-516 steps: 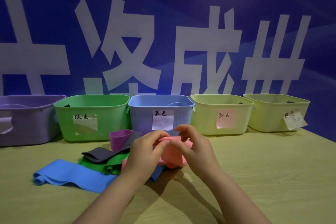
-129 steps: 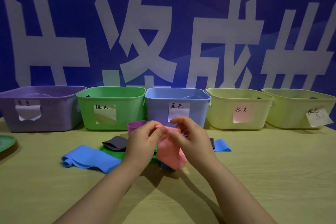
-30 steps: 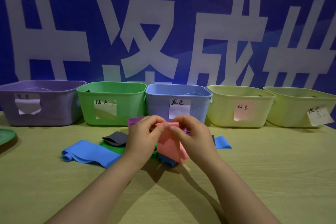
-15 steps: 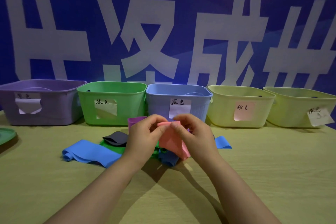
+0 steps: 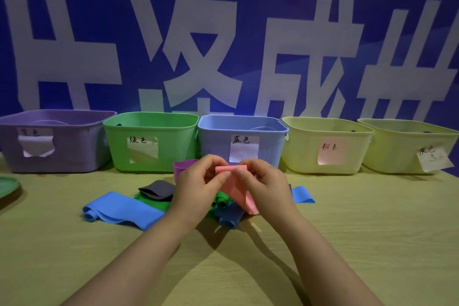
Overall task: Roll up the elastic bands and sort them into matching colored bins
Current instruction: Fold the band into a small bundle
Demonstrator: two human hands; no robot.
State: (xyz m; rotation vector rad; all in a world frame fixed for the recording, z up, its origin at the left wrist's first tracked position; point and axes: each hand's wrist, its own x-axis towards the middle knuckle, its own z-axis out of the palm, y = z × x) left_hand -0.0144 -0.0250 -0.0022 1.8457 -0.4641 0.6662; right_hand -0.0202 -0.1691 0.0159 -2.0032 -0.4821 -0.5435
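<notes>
My left hand and my right hand both pinch the rolled top edge of a pink band, held above the table; its loose end hangs down between them. Under the hands lies a pile of bands: a blue band spread out to the left, a grey band, a green band, a purple band standing as a loop, and another blue end at the right. Behind stand a purple bin, a green bin, a blue bin and two yellow bins, each with a paper label.
The wooden table stretches in front of the bins. A green lid or plate edge shows at the far left. A blue wall with large white characters stands right behind the bins.
The roll at the top of the pink band has grown slightly and the hanging part is shorter. Both hands stay in about the same place.
</notes>
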